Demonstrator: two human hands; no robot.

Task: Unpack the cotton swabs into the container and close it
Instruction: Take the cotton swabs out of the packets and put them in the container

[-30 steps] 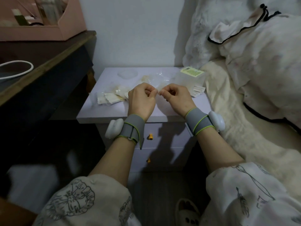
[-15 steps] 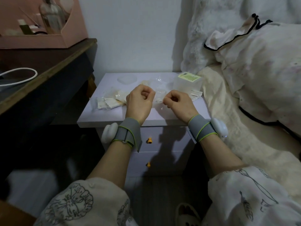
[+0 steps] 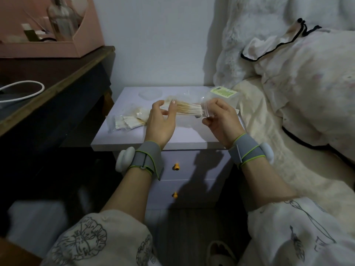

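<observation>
Cotton swabs [image 3: 189, 110], a bundle of wooden sticks with white tips inside a clear plastic bag [image 3: 201, 107], now hang in the air between the two hands, which half a second ago were bunched close together low over the nightstand and have since lifted and drawn apart. The left hand [image 3: 162, 121] pinches the left end of the bundle between thumb and fingertips, while the right hand [image 3: 221, 120] holds the bag's right end with curled fingers. The sticks lie side by side, running left to right, tan along their length. Below and to the left, another pack of swabs [image 3: 128, 121] lies flat on the pale lilac nightstand [image 3: 153, 143], near its left edge. The clear container [image 3: 223, 95] with a green label sits at the back right corner, next to the bed [image 3: 269, 131], and a round clear lid [image 3: 150, 94] lies at the back, well apart from it. A dark desk [image 3: 57, 77] stands close on the left of the nightstand; the front strip of the nightstand top under the hands is bare.
</observation>
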